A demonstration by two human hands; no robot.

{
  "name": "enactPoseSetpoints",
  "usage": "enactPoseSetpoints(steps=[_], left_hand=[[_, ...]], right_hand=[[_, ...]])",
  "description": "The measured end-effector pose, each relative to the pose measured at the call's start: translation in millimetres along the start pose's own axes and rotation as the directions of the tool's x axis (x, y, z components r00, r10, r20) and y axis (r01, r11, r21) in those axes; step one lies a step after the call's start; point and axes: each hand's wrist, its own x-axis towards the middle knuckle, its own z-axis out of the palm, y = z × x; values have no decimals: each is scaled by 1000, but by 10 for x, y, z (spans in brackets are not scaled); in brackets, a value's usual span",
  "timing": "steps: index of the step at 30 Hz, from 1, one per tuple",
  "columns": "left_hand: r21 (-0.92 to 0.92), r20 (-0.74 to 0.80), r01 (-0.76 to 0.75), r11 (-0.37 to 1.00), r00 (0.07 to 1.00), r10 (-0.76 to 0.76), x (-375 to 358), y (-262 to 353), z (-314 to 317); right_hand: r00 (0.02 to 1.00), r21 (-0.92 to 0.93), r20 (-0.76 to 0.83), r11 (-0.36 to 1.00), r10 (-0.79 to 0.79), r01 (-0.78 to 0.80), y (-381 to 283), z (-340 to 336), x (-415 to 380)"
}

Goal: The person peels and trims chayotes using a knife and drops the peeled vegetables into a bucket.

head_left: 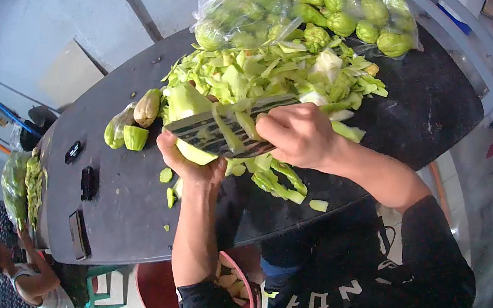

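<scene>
My left hand (192,166) is closed around a pale green peeled chayote (188,102), with its fingers mostly hidden behind the fruit. A wide knife (243,130) lies across the front of the chayote, with strips of green peel stuck to its blade. My right hand (295,133) grips the knife at its right end; the handle is hidden in the fist. Beneath and behind both hands spreads a heap of chayote peelings (240,71). Several smaller green scraps (277,181) lie on the table nearest me.
A clear plastic bag of whole chayotes (332,5) stands at the back of the dark table (134,217). Loose chayotes (147,107) and small black objects (88,182) are to the left. Below is a red tub (159,297) with cut pieces. Another person (37,277) sits at left.
</scene>
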Motion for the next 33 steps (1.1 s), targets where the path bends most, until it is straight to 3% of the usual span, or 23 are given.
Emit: enactPoseSetpoints(steps=[4,5,7,11,15,17,19,22,23,25,26,28,29,31,33], left_hand=[[35,83,-45,998,996,41,3,-4,53],[177,-77,-31,984,996,45,-24,30,124],[154,-73,13,988,997,-1,10,41,87],[130,-18,45,990,999,-43,-2,29,78],[123,-100,28,992,995,-16,-63,8,205],[16,53,177,984,983,-178,-61,17,-20],[21,81,161,987,984,-162,-5,16,43],[-31,-91,92,995,991,-94,-28,-9,172],[-30,-102,87,996,991,-89,-24,-7,144],[-195,-277,71,978,953,-124,16,7,55],[-214,-251,63,975,961,-117,24,22,10],[-141,-310,26,990,948,-69,69,8,-35],[-69,-364,-5,998,931,-20,81,-3,-41],[-145,-352,9,989,934,-60,34,34,18],[-144,-203,108,984,970,-136,-11,72,-15]], right_hand=[[1000,-23,15,1000,-10,10,43,-12,14],[1000,-32,21,999,-10,10,91,11,-2],[993,-85,67,992,96,-90,193,67,-42],[996,-59,48,996,74,-71,157,13,-60],[998,-10,29,998,60,-60,114,-44,-6],[967,-99,115,971,226,-215,326,130,-86],[950,-122,129,955,284,-269,447,144,-111],[927,-131,168,940,335,-316,436,102,-133],[928,-122,174,942,330,-313,401,100,-132],[940,-112,148,950,307,-293,343,107,-112],[941,-107,148,951,303,-290,318,120,-110],[986,-115,74,983,149,-140,268,129,-119],[986,-114,75,984,146,-137,234,127,-115],[999,-164,23,986,-32,35,158,115,-103],[992,-212,15,969,-128,128,101,142,-103]])
